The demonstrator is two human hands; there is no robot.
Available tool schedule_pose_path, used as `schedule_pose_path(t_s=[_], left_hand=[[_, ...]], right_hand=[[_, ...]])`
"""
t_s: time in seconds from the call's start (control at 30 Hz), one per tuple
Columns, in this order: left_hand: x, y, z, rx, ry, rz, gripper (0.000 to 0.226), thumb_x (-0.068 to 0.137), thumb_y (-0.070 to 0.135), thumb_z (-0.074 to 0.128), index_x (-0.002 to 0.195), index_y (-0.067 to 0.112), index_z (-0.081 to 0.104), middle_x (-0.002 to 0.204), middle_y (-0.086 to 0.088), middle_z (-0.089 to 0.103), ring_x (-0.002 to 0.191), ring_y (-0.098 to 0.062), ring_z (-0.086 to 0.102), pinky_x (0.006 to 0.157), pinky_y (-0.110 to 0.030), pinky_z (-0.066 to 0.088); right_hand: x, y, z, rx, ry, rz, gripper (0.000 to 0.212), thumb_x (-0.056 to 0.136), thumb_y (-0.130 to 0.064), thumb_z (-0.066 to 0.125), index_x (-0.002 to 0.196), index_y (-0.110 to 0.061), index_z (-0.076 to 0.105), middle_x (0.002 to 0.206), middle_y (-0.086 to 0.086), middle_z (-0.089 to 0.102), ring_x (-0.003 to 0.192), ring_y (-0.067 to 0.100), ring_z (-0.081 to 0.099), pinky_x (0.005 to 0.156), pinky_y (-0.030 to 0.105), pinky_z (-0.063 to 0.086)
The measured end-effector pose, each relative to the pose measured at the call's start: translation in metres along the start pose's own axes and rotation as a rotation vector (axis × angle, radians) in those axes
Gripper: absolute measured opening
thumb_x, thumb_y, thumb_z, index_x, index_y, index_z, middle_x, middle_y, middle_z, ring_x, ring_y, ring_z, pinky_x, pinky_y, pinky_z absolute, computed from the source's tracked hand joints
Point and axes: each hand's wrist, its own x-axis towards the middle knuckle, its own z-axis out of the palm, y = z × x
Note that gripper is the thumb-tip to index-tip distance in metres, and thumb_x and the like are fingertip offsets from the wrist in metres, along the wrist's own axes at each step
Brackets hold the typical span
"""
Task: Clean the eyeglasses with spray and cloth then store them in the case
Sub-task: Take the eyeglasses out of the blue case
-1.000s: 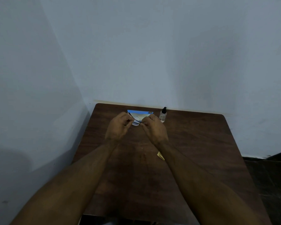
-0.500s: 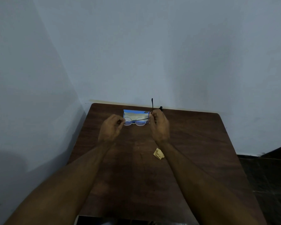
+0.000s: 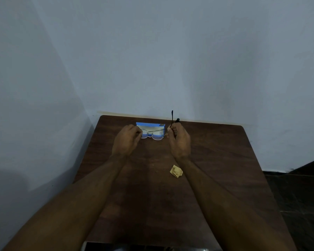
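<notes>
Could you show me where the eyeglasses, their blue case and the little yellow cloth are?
eyeglasses [image 3: 157,136], head view, on the lens at picture right.
case [image 3: 145,124], head view, on its blue upper rim.
cloth [image 3: 176,171], head view, on the middle of the folded yellow piece.

Two hands [image 3: 127,140] [image 3: 179,141], one eyeglasses [image 3: 157,137] pair, one case [image 3: 150,125], one cloth [image 3: 176,171], one bottle [image 3: 178,120].

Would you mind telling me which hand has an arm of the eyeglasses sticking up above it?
The right hand: a thin dark arm of the eyeglasses stands above its fingers, whereas none shows above the left hand.
</notes>
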Motion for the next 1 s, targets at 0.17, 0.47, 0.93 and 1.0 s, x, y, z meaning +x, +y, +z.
schedule_pose_path(t_s=[0.17, 0.47, 0.93, 1.0], left_hand=[[0.002, 0.006, 0.002, -0.331, 0.174, -0.233, 0.005, 0.099, 0.017, 0.073, 0.101, 0.013, 0.076, 0.094, 0.002, 0.078, 0.087, -0.016, 0.073, 0.074, -0.032, 0.060], [0.002, 0.006, 0.005, -0.604, 0.103, -0.500, 0.018, 0.092, 0.016, 0.082, 0.107, 0.005, 0.081, 0.094, -0.005, 0.081, 0.080, -0.016, 0.078, 0.058, -0.025, 0.063], [0.009, 0.010, -0.014, -0.916, 0.066, -0.768, 0.014, 0.087, 0.006, 0.081, 0.101, 0.008, 0.079, 0.087, -0.010, 0.081, 0.064, -0.014, 0.067, 0.049, -0.025, 0.052], [0.008, 0.013, -0.017, -1.011, 0.069, -0.806, 0.014, 0.090, 0.006, 0.079, 0.104, 0.006, 0.079, 0.087, -0.010, 0.081, 0.063, -0.011, 0.064, 0.048, -0.022, 0.050]], right_hand=[[-0.001, 0.002, -0.002, 0.035, 0.031, 0.068, 0.010, 0.104, -0.020, 0.057, 0.095, -0.025, 0.058, 0.089, -0.003, 0.069, 0.081, 0.019, 0.070, 0.067, 0.049, 0.060], [0.002, 0.002, -0.007, 0.046, 0.034, 0.121, 0.004, 0.105, -0.020, 0.058, 0.103, -0.019, 0.062, 0.090, -0.003, 0.074, 0.084, 0.014, 0.073, 0.064, 0.048, 0.061], [0.023, -0.025, -0.001, -0.010, 0.013, 0.222, 0.021, 0.093, -0.006, 0.065, 0.112, -0.016, 0.067, 0.069, -0.003, 0.063, 0.066, 0.008, 0.061, 0.065, 0.021, 0.048], [0.027, -0.029, -0.001, -0.027, -0.011, 0.262, 0.012, 0.091, -0.009, 0.065, 0.099, -0.015, 0.073, 0.074, -0.005, 0.068, 0.072, 0.012, 0.067, 0.062, 0.028, 0.052]])
